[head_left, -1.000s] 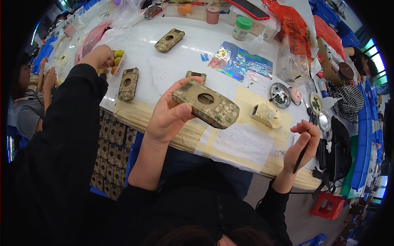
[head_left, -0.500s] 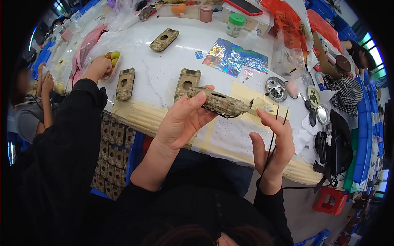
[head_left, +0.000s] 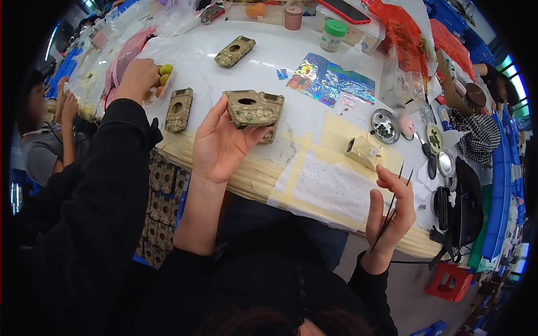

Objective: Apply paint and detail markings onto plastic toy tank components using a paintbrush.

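Note:
My left hand (head_left: 218, 145) holds a toy tank hull (head_left: 255, 115) in camouflage colours, gripped at its side and below, with a round hole in its top. Just behind it, another similar hull (head_left: 270, 136) lies on the table, mostly covered by the held one. Black tweezers (head_left: 385, 225) rest in my right hand (head_left: 398, 207), lying across the palm with the tips pointing up and away; thumb and forefinger are apart. Beyond that hand sits a small cream block-shaped container (head_left: 364, 152). Two more camouflage hulls (head_left: 179, 110) (head_left: 235, 51) lie on the table to the left and farther back.
A co-worker's hand (head_left: 140, 78) reaches to a tub of fruit (head_left: 165, 84) at the left. Holographic sheet (head_left: 330, 81), green-lidded jar (head_left: 333, 36) and metal dish of dark green bits (head_left: 385, 126) lie beyond. A speckled white sheet (head_left: 328, 187) covers the front edge. Several hulls fill a crate (head_left: 162, 207) below.
My left hand has moved left and turned the hull, so its end now faces me. My right hand has shifted slightly right and down with the tweezers, away from the hull. The view has shifted slightly.

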### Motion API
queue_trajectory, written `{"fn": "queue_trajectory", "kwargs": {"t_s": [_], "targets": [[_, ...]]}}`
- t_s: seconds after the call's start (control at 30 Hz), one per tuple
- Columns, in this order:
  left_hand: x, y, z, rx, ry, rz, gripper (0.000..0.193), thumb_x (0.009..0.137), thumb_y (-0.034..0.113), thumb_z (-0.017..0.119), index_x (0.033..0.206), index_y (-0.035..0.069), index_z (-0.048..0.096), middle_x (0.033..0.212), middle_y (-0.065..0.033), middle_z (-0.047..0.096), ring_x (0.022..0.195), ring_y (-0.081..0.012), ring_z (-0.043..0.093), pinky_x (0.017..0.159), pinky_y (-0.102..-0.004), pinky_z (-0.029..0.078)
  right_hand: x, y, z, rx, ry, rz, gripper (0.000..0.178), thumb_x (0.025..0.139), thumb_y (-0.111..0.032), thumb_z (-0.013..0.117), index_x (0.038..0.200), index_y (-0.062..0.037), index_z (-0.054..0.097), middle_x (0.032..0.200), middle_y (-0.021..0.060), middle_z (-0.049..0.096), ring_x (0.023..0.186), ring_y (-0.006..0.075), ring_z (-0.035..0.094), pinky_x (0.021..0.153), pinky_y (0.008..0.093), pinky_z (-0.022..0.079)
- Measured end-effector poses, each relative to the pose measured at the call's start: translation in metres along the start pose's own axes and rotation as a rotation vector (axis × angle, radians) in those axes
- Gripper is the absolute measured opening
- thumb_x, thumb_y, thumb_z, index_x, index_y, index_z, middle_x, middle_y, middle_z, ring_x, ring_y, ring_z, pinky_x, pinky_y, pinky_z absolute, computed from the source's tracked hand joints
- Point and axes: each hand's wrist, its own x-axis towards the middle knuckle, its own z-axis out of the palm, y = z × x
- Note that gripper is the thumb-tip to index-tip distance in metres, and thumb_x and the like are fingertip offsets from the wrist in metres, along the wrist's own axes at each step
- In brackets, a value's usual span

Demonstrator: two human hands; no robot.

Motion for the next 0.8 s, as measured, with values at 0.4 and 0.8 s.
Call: {"fn": "queue_trajectory", "kwargs": {"t_s": [0.4, 0.8], "targets": [[0.008, -0.002, 0.004, -0.090, 0.040, -0.031, 0.046, 0.102, 0.026, 0.036, 0.125, -0.013, 0.038, 0.126, -0.0326, 0.046, 0.121, -0.0388, 0.049, 0.102, -0.0438, 0.047, -0.007, 0.002, -0.004, -0.018, -0.030, 0.086, 0.024, 0.087, -0.002, 0.058, 0.111, 0.0035, 0.059, 0.100, 0.0134, 0.066, 0.084, 0.0174, 0.061, 0.081, 0.0295, 0.048], [0.005, 0.002, 0.010, -0.035, 0.069, 0.011, 0.047, 0.101, 0.028, 0.038, 0.128, -0.011, 0.037, 0.126, -0.0306, 0.047, 0.118, -0.0373, 0.052, 0.099, -0.0416, 0.050, -0.009, 0.003, -0.003, -0.027, -0.031, 0.113, 0.021, 0.088, -0.002, 0.057, 0.108, 0.0036, 0.060, 0.100, 0.0128, 0.066, 0.085, 0.0175, 0.061, 0.082, 0.0293, 0.048]]}}
